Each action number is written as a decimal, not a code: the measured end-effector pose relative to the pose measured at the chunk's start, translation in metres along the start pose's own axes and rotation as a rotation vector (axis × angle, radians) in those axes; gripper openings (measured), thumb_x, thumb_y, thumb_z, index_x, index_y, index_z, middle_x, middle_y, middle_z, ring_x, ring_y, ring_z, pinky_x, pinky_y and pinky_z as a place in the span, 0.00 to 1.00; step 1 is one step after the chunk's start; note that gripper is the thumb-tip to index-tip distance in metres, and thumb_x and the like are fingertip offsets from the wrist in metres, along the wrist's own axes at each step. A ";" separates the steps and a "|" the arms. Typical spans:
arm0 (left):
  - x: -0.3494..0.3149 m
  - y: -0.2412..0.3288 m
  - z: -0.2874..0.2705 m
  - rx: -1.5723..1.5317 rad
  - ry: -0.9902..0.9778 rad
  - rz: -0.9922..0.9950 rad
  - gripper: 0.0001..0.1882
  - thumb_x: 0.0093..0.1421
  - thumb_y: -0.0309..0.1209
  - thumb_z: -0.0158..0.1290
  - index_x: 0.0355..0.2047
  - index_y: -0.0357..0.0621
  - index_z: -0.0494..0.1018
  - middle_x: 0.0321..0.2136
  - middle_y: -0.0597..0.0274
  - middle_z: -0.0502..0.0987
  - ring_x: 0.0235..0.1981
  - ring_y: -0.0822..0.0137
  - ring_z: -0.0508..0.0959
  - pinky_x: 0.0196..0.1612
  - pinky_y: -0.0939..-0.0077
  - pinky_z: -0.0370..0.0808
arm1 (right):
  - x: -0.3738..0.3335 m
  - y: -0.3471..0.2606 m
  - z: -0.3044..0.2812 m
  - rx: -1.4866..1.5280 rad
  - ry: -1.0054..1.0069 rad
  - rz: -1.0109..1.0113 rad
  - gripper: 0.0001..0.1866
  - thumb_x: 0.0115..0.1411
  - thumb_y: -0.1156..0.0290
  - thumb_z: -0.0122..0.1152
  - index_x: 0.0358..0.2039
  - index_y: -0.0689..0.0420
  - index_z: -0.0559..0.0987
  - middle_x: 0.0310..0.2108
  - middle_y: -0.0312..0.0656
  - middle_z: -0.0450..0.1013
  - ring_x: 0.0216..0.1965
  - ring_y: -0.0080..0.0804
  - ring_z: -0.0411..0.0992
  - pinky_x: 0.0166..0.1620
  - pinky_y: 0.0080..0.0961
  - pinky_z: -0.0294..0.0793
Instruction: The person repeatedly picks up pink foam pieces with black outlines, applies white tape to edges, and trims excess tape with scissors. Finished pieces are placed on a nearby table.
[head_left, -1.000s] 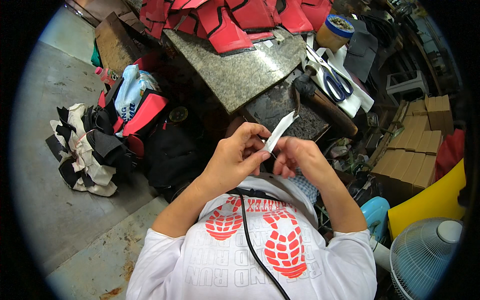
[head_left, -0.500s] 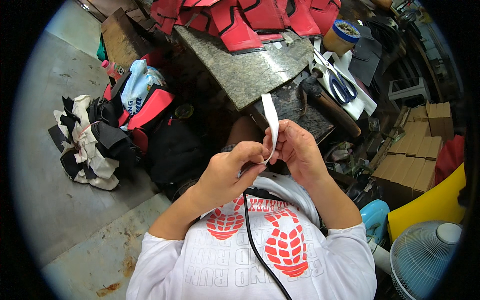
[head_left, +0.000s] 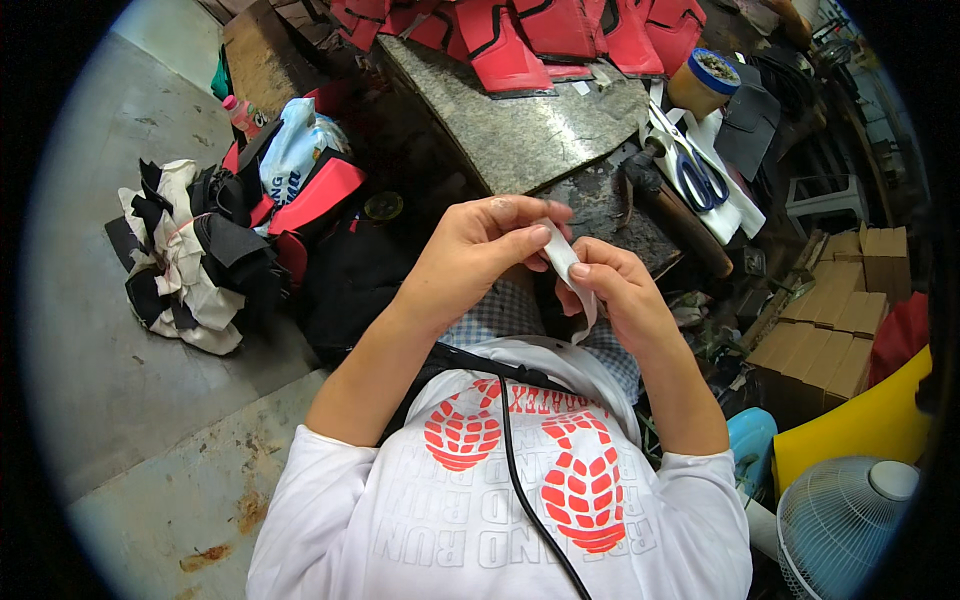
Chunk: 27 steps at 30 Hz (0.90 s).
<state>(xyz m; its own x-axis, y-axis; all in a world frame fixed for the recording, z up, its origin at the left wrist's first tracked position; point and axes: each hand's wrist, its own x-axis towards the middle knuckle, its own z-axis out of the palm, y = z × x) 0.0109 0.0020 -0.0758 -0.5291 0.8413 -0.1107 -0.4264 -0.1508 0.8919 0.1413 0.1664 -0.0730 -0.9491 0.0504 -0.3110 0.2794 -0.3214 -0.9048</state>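
Observation:
A narrow white strip (head_left: 562, 254) is stretched between my two hands, in front of the worktable. My left hand (head_left: 490, 235) pinches its far end between thumb and fingers; the fingertips are slightly blurred. My right hand (head_left: 615, 287) grips the strip lower down, thumb pressed on top, and the loose end hangs below those fingers. On the table beyond lie red pieces with black edging (head_left: 505, 50). To the right of my hands are scissors with blue handles (head_left: 700, 180) and a hammer (head_left: 675, 205) with a wooden handle.
A blue-rimmed jar (head_left: 705, 82) stands at the stone slab's (head_left: 520, 135) far right. Fabric scraps (head_left: 185, 255) are heaped at left near a pink-capped bottle (head_left: 243, 115). Cardboard boxes (head_left: 825, 325) and a white fan (head_left: 845, 525) stand at right. A black cable (head_left: 515, 470) runs down my shirt.
My left hand has moved up and away from me, now pinching the strip's far end. The strip has swung from hanging upright to slanting between both hands. The view has shifted slightly.

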 end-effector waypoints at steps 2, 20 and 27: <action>0.002 0.001 0.001 0.053 0.076 -0.048 0.12 0.62 0.25 0.56 0.45 0.33 0.77 0.37 0.56 0.81 0.34 0.72 0.81 0.39 0.80 0.78 | 0.000 0.001 -0.001 -0.045 0.034 -0.052 0.12 0.66 0.63 0.53 0.33 0.58 0.75 0.25 0.33 0.72 0.28 0.18 0.70 0.34 0.16 0.68; 0.002 -0.004 0.002 0.072 0.157 -0.082 0.10 0.60 0.28 0.59 0.38 0.34 0.75 0.28 0.62 0.79 0.26 0.74 0.79 0.32 0.81 0.77 | 0.008 -0.010 -0.006 -1.341 0.419 -1.105 0.13 0.46 0.75 0.71 0.34 0.56 0.80 0.25 0.40 0.75 0.24 0.37 0.74 0.28 0.30 0.73; 0.000 -0.007 0.002 0.087 0.163 -0.058 0.08 0.58 0.25 0.60 0.37 0.34 0.76 0.30 0.62 0.80 0.28 0.75 0.79 0.33 0.83 0.78 | 0.004 -0.020 0.001 -1.110 0.399 -1.035 0.19 0.44 0.70 0.75 0.38 0.56 0.81 0.33 0.42 0.75 0.32 0.38 0.74 0.33 0.29 0.74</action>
<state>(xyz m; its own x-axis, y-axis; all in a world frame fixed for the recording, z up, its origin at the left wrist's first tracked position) 0.0156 0.0047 -0.0816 -0.6202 0.7511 -0.2264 -0.3982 -0.0528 0.9158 0.1314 0.1721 -0.0560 -0.7409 0.0953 0.6648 -0.3093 0.8302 -0.4637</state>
